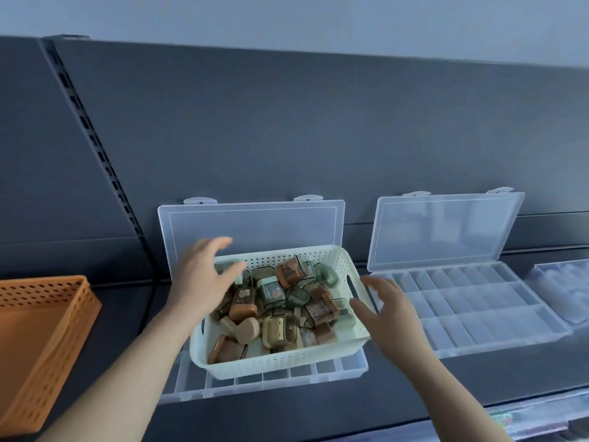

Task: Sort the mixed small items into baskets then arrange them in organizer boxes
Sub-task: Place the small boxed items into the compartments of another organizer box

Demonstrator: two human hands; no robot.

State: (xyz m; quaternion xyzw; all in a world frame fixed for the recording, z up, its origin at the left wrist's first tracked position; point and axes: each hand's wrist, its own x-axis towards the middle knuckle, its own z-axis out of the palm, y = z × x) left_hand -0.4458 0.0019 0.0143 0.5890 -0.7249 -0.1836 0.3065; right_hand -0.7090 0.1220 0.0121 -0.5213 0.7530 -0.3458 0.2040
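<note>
Your left hand (197,282) hovers over the basket's left rear corner, fingers spread and lightly curved, gripping nothing. Your right hand (387,311) is just beside the basket's right wall, fingers also spread and empty; whether either hand touches the rim cannot be told. The white basket (280,362) sits on top of the left box (248,382), covering most of its tray, so that only the front row of compartments shows, and that row holds nothing. The items (287,301), small brown, green and cream cases, lie heaped and mixed in colour inside the basket. To your left the orange basket (63,346) shows no items in the part in view. Beyond your right hand the right box (478,307) lies open, every visible compartment bare. A third box (561,291) is cut off at the frame's edge, its contents too blurred to read. Both lids, left (251,224) and right (446,228), stand raised against the back panel (318,138). Judged from this layout, gathering into a basket is largely done, while the arranging stage has not visibly begun: no item is yet in any compartment, and the whole heap remains to be placed.
</note>
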